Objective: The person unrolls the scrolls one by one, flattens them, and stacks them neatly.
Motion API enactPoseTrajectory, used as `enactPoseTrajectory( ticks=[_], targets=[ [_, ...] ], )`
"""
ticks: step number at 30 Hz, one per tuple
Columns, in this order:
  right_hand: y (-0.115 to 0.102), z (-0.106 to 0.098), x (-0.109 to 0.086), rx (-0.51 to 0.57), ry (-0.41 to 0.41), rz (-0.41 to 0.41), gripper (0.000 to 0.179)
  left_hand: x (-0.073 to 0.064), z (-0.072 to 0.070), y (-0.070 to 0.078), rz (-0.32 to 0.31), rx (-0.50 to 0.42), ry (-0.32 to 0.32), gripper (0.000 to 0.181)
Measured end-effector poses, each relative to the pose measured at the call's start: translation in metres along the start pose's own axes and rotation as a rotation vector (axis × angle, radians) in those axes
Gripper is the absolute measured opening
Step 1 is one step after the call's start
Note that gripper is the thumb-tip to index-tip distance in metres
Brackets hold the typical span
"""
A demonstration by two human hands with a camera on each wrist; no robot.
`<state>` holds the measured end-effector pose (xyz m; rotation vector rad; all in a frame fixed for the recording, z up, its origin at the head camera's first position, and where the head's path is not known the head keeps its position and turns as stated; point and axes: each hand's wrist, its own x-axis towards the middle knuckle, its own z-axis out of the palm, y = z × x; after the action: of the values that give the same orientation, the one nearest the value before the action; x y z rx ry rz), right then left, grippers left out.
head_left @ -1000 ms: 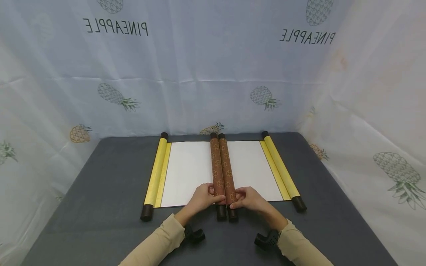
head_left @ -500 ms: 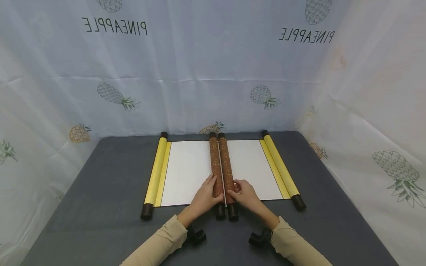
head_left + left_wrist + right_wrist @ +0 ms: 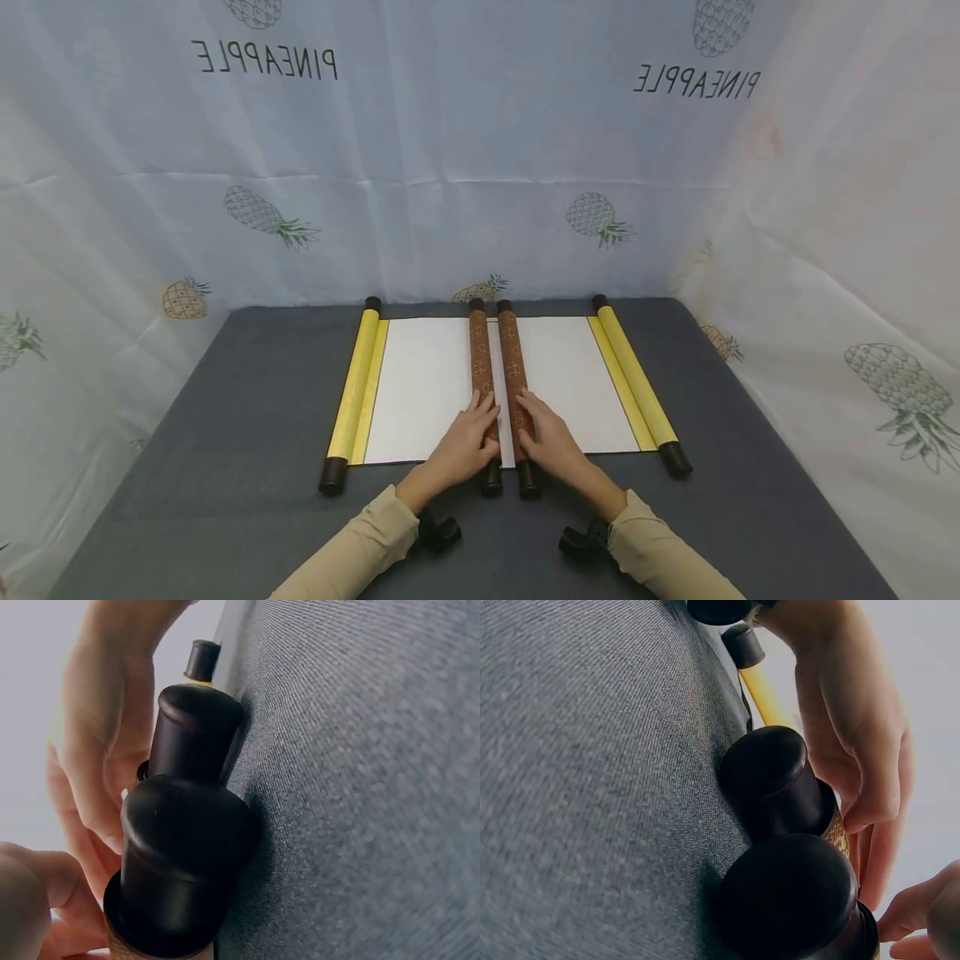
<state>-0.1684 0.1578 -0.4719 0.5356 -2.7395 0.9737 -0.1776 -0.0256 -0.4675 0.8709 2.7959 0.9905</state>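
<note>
Brown patterned covering wraps the left roller (image 3: 480,354) and the right roller (image 3: 512,354), side by side mid-table. My left hand (image 3: 456,450) lies spread over the near part of one, my right hand (image 3: 555,446) over the other, thumbs and fingers resting rather than pinching. I'd guess the step is opening this pair — a white strip (image 3: 507,446) shows between them — and the next move wants even sideways pressure. No container shows, just rolls, including the left yellow roll (image 3: 356,392) and right yellow roll (image 3: 636,375)
</note>
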Motion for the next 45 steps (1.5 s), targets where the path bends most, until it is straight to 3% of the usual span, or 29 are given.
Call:
enactPoseTrajectory(
  ticks=[6, 12, 18, 28, 45],
  targets=[
    [0.001, 0.001, 0.0, 0.067, -0.028, 0.012, 0.049, -0.002, -0.001, -0.001, 0.004, -0.015, -0.011, 0.053],
    [0.001, 0.004, 0.0, 0.043, -0.025, 0.0, 0.047, -0.005, -0.004, -0.001, 0.024, 0.004, 0.009, 0.05],
    [0.002, 0.003, -0.001, -0.042, -0.015, 0.004, 0.053, -0.006, -0.005, 0.001, -0.067, 0.057, -0.015, 0.053],
    [0.003, 0.001, 0.0, -0.071, -0.011, 0.012, 0.063, -0.011, -0.006, 0.001, -0.087, 0.142, 0.09, 0.059],
    [0.006, -0.004, -0.003, -0.041, -0.056, 0.05, 0.05, -0.019, -0.015, -0.003, -0.075, 0.048, 0.048, 0.053]
  ],
)
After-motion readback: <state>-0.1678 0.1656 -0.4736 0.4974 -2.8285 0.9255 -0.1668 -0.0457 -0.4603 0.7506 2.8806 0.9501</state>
